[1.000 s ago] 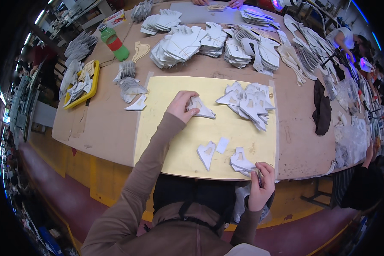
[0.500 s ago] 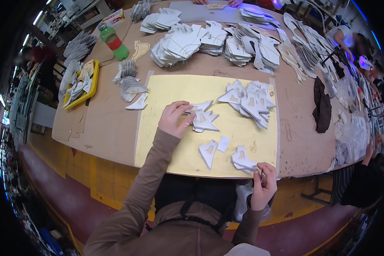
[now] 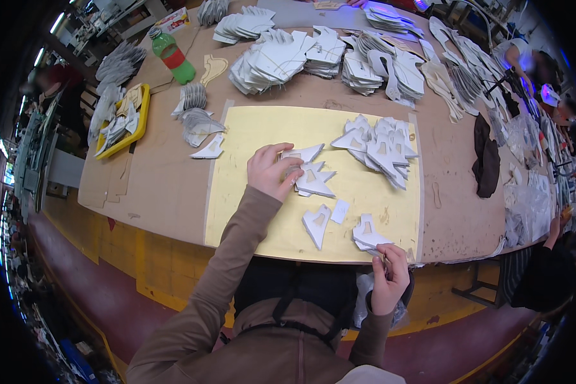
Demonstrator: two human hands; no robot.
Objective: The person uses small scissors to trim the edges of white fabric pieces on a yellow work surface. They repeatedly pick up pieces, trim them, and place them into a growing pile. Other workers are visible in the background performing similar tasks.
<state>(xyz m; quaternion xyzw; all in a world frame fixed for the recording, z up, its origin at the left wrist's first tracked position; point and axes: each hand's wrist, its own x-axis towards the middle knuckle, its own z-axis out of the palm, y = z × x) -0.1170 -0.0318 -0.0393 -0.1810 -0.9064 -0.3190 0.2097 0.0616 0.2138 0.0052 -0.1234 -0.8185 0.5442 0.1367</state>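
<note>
My left hand (image 3: 269, 171) is at the left end of a small pile of white cut pieces (image 3: 315, 179) with pointed corners and cut-out windows, its thumb and fingers closed on their edge. Close to the table's front edge, my right hand (image 3: 390, 280) is closed around a thin dark thing, mostly hidden by the fingers. Its fingertips are at the right tip of a short stack of similar white pieces (image 3: 366, 234). Between the hands lie a single windowed piece (image 3: 315, 225) and a small white rectangle (image 3: 340, 211). All rest on a yellow sheet (image 3: 262, 224) taped to the table.
A larger heap of white pieces (image 3: 381, 150) covers the sheet's upper right. Beyond stand several stacks of bigger panels (image 3: 272, 61). On the left are a green bottle (image 3: 173, 56) and a yellow tray (image 3: 141, 121); on the right, a dark cloth (image 3: 486, 160). Other people work around.
My left hand has shifted slightly right and up, still at the small pile. My right hand stays by the short stack, its fingertips a little closer in. The whole view has shifted slightly.
</note>
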